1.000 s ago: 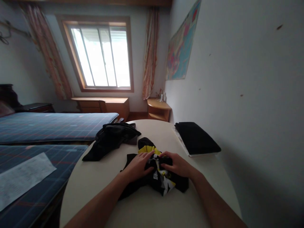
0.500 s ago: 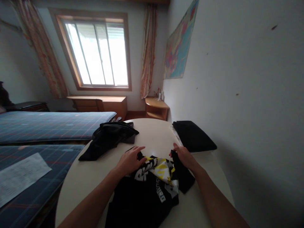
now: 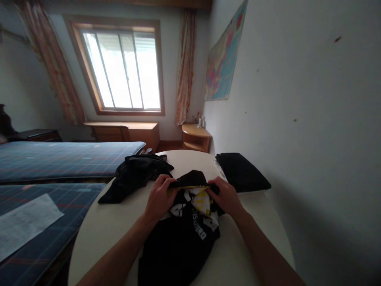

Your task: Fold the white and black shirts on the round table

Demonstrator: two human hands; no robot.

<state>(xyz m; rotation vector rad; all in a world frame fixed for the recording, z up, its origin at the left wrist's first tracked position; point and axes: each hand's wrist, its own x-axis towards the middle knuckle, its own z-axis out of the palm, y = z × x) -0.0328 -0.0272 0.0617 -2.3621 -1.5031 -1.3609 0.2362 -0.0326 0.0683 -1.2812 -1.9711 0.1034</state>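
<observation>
A black T-shirt (image 3: 175,246) with white lettering and a yellow, white and grey print lies rumpled across the round table, its far end lifted between my hands. My left hand (image 3: 161,197) is closed on the upper left edge of the cloth. On the other side, my right hand (image 3: 224,195) pinches the upper right edge. A fold with a yellow line is stretched between the two hands, and a black flap of the shirt stands up beyond it. Parts of both hands' fingertips are hidden by the fabric.
The white round table (image 3: 101,238) also bears a crumpled black garment (image 3: 137,174) at the far left and a folded black cloth (image 3: 242,171) at the far right. Plaid mattresses (image 3: 74,159) lie to the left, with a paper sheet (image 3: 29,222). A wall (image 3: 321,159) rises at right.
Both hands have closed on the shirt's far edge and drawn it taut between them. The sleeve-like piece at the right has been gathered in, and the print is partly folded over.
</observation>
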